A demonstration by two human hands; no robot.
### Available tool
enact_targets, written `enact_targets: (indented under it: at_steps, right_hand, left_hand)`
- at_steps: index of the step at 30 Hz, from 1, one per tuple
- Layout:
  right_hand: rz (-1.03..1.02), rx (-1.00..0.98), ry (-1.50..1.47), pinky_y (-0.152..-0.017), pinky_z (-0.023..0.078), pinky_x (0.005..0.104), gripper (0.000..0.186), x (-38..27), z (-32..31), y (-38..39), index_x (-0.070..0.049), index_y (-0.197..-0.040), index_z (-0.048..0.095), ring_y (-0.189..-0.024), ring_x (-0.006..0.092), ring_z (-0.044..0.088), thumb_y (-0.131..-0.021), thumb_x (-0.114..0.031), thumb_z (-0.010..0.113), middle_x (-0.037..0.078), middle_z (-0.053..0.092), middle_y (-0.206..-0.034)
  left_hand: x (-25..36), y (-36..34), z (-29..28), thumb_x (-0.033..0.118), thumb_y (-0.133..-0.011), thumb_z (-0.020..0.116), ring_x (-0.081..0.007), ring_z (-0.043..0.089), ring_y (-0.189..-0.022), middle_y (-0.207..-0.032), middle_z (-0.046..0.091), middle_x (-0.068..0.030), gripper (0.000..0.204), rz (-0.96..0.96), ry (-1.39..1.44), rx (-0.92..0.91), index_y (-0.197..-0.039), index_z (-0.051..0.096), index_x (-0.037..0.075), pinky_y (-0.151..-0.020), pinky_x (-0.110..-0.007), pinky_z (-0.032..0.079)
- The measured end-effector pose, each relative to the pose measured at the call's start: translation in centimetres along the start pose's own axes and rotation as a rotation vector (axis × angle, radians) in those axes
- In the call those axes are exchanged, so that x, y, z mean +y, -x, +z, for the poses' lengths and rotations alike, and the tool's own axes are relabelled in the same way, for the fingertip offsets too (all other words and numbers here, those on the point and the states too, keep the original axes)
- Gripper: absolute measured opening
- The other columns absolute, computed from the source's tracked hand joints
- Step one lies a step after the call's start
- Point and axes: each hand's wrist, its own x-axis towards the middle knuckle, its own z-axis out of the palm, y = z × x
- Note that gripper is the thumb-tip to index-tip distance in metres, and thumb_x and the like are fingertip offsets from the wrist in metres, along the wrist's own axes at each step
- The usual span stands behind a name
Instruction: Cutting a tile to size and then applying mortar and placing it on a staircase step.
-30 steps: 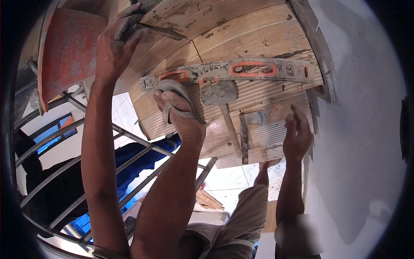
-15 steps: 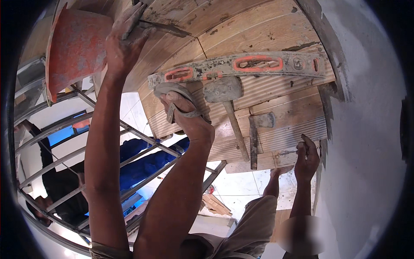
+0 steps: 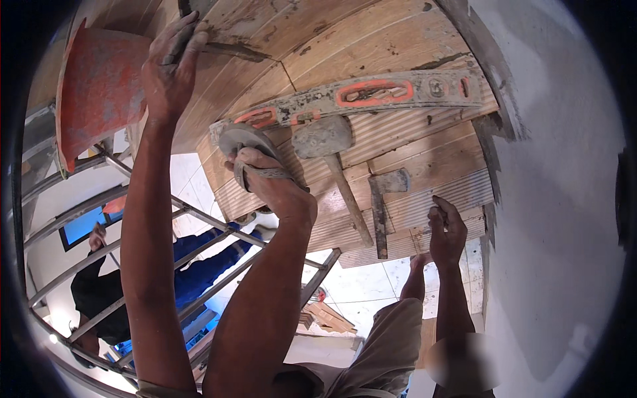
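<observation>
Across the upper middle of the frame, wood-look tiles (image 3: 345,56) smeared with grey cover the steps, and at their upper-left edge I see the person's left hand (image 3: 174,73) stretched out beside a narrow dark object (image 3: 189,8) that the frame cuts off; whether those fingers grip it or merely press near it, I cannot tell. A spirit level (image 3: 325,101) lies across the tiles just below, running roughly along the step, perhaps because its length suits the tread and sits steady there. Under it a mallet (image 3: 322,137) rests with its handle slanting down the frame, and right of that a small hatchet-like tool (image 3: 390,180) lies handle downward too, both probably left so for easy picking up. Over the ridged tiles (image 3: 424,199) at the right, the right hand (image 3: 447,232) hangs with loosely bent fingers, free of anything I can make out. One sandalled foot (image 3: 265,172) is planted just below the level's left end, likely to brace the long lean toward the upper left. A red bucket (image 3: 103,86) stands close beside the left hand, seemingly for reach. Farther out, a metal railing (image 3: 202,211) crosses the left, another person (image 3: 99,292) is beyond it, and a pale wall (image 3: 564,199) fills the right.
</observation>
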Motion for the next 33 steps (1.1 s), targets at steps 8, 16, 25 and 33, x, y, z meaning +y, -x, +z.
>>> enact_targets:
  at_steps: [8, 16, 25, 33]
  right_hand:
    - [-0.082, 0.007, -0.065, -0.068, 0.049, 0.0230, 0.026, 1.1, 1.4, 0.2, 0.000, -0.121, 0.065, -0.072, 0.0068, 0.057, -0.098, -0.013, 0.062, 0.001, 0.064, -0.082]
    - [-0.068, -0.022, -0.022, -0.071, 0.053, 0.0305, 0.015, 0.3, 1.0, 0.0, -0.001, -0.106, 0.068, -0.078, 0.0164, 0.067, -0.096, -0.011, 0.063, 0.011, 0.070, -0.089]
    - [-0.053, 0.066, -0.030, -0.060, 0.048, 0.0292, 0.017, 0.5, 0.9, -1.5, -0.003, -0.092, 0.063, -0.063, 0.0117, 0.057, -0.090, -0.014, 0.075, 0.007, 0.064, -0.076]
    - [-0.051, 0.113, -0.078, -0.060, 0.047, 0.0291, 0.017, 1.1, 1.6, -1.6, -0.002, -0.100, 0.060, -0.064, 0.0110, 0.053, -0.093, -0.013, 0.070, 0.004, 0.059, -0.072]
  left_hand:
    - [-1.1, 0.3, 1.0, 0.024, -0.096, 0.067, -0.0299, 0.062, -0.118, -0.124, 0.069, -0.0116, 0.032, 0.158, -0.011, 0.042, -0.120, 0.070, 0.005, -0.101, -0.038, 0.047]
    - [0.4, -0.2, 0.5, 0.023, -0.095, 0.069, -0.0296, 0.063, -0.118, -0.121, 0.069, -0.0147, 0.032, -0.039, 0.063, 0.017, -0.119, 0.069, 0.001, -0.101, -0.037, 0.047]
    - [1.2, 0.0, 0.4, 0.021, -0.094, 0.069, -0.0315, 0.062, -0.119, -0.123, 0.068, -0.0172, 0.033, -0.021, 0.025, 0.026, -0.121, 0.068, 0.001, -0.102, -0.038, 0.046]
    - [2.4, -0.3, 0.5, 0.023, -0.093, 0.072, -0.0302, 0.062, -0.118, -0.122, 0.067, -0.0192, 0.036, -0.118, 0.069, 0.015, -0.120, 0.067, -0.001, -0.102, -0.038, 0.046]
